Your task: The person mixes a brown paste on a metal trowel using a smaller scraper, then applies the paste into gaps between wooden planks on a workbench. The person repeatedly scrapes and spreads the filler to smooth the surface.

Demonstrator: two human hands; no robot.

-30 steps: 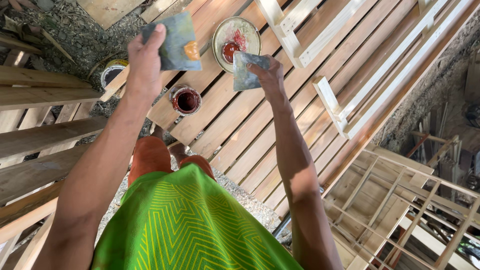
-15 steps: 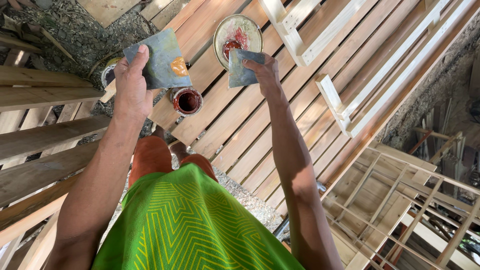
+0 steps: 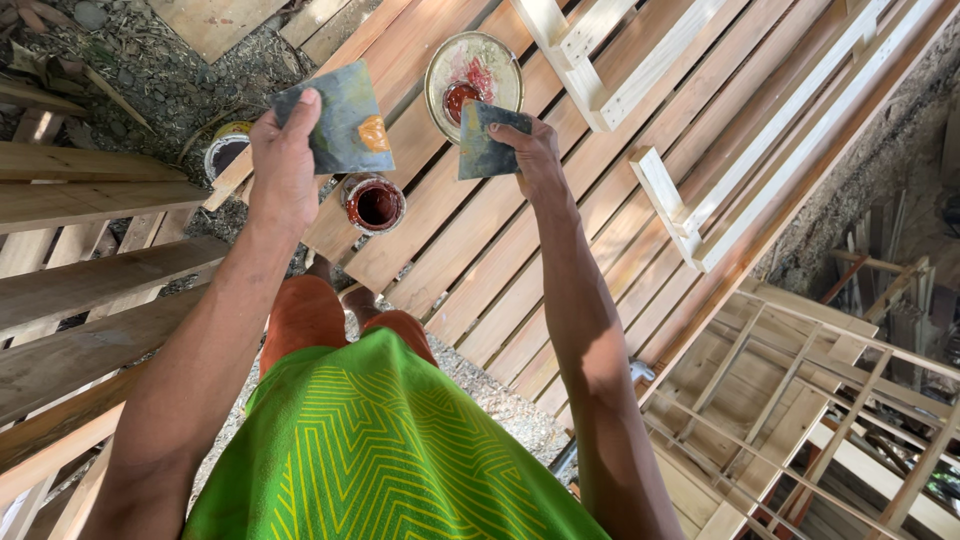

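left hand [image 3: 283, 165] has dropped lower since before, pinching a grey scraper [image 3: 335, 122] dabbed orange | right hand [image 3: 530, 155] pinches smaller scraper [image 3: 484, 140], seemingly touching the putty lid [image 3: 474, 70] at 12 o'clock

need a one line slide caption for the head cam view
Over slatted wooden panels, the left hand holds a grey scraper dabbed with orange putty; the right hand holds another beside a smeared round lid.
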